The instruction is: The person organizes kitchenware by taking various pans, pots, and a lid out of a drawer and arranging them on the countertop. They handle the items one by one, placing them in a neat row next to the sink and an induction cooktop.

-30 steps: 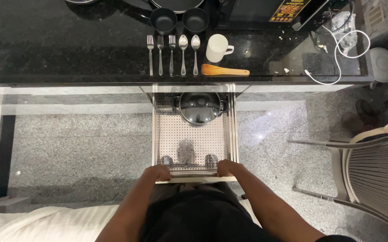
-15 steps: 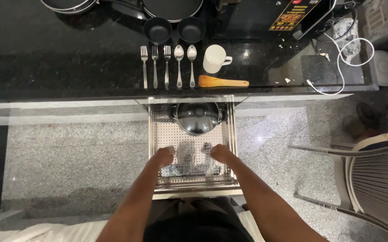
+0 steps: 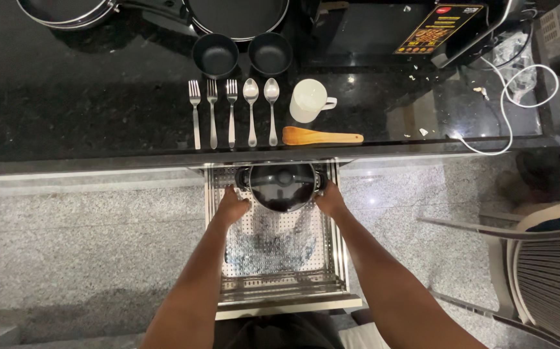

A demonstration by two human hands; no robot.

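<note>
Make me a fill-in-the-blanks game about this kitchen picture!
1. Both hands reach to a dark pot inside an open metal ____.
2. On the black counter lie three forks and ____ spoons.
3. The mug beside the spoons is ____ in colour.
4. Below the mug lies a ____ spatula.

Missing words: drawer; two; white; wooden

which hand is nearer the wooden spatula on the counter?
Right. The right hand sits at the pot's right side, just below the wooden spatula; the left hand is across the pot.

Drawer [image 3: 338, 258] floor lies free before the pot [image 3: 283, 186]; countertop [image 3: 99, 139] edge seemingly overhangs it.
</note>
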